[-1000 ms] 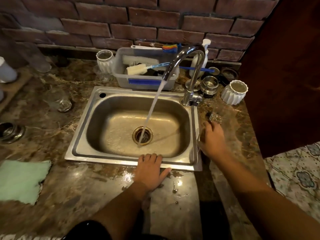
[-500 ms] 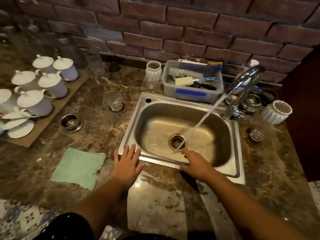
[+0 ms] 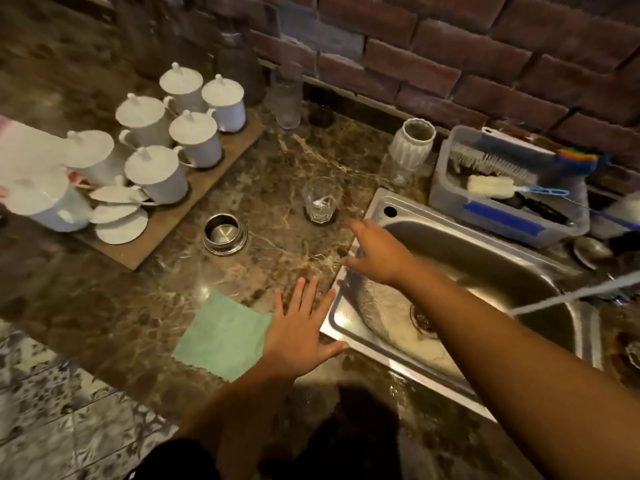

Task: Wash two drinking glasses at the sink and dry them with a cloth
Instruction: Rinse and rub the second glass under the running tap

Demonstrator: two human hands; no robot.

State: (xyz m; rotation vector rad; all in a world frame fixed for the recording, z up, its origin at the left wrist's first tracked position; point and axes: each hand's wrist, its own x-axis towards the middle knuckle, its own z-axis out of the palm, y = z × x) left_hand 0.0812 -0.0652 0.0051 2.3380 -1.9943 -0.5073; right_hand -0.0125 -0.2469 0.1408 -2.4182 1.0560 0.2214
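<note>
A clear drinking glass (image 3: pixel 321 199) stands upright on the marble counter just left of the steel sink (image 3: pixel 381 204). My right hand (image 3: pixel 375 252) stretches over the sink's left rim towards it, fingers spread, a short way from the glass and holding nothing. My left hand (image 3: pixel 298 332) lies flat on the counter with fingers apart, its edge over a green cloth (image 3: pixel 221 336). A stream of water (image 3: pixel 568 299) crosses the sink from the right. A second small glass (image 3: pixel 400 171) stands in front of a white ribbed cup (image 3: pixel 412 143).
A wooden board (image 3: pixel 166 226) with several white lidded cups fills the counter's left. A steel cup (image 3: pixel 224 233) sits between board and glass. A grey tub (image 3: pixel 502 216) of brushes stands behind the sink. Tall glass jars (image 3: pixel 285 95) line the brick wall.
The view has swung left. My right hand moved from the sink's front rim up and left towards the glass. My left hand slid left onto the edge of the green cloth.
</note>
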